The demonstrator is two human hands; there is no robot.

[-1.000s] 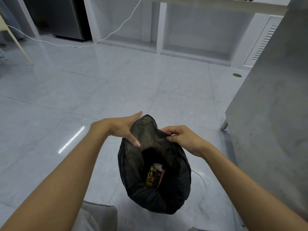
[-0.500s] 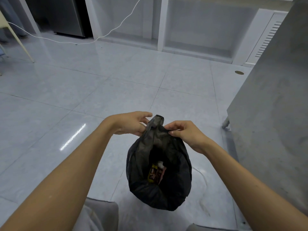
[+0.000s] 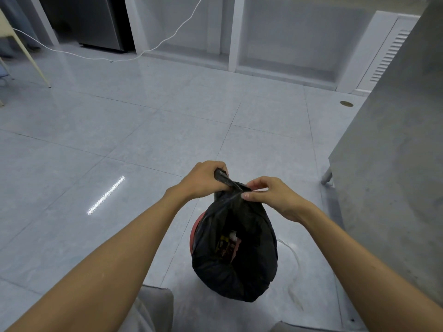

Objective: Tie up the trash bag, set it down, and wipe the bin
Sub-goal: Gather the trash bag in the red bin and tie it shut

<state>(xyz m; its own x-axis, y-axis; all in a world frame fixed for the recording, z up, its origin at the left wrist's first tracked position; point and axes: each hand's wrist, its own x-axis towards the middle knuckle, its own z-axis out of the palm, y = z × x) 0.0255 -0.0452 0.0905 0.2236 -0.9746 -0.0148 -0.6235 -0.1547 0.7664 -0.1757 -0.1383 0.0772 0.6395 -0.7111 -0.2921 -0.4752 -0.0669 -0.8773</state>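
While both bare forearms reach forward, the left hand (image 3: 203, 179) is fisted around the gathered neck of the black trash bag (image 3: 236, 255), a twisted tail of plastic sticking up past its knuckles. Right hand (image 3: 271, 196) pinches the bag's top just beside it, thumb and forefinger closed on the film. Bag hangs below the hands over the pale tiled floor (image 3: 119, 140); wrappers show faintly through it. A red rim (image 3: 195, 230) peeks out at its left side, mostly hidden. Grey cabinet (image 3: 395, 164) stands right; white cable (image 3: 100, 58) trails far back.
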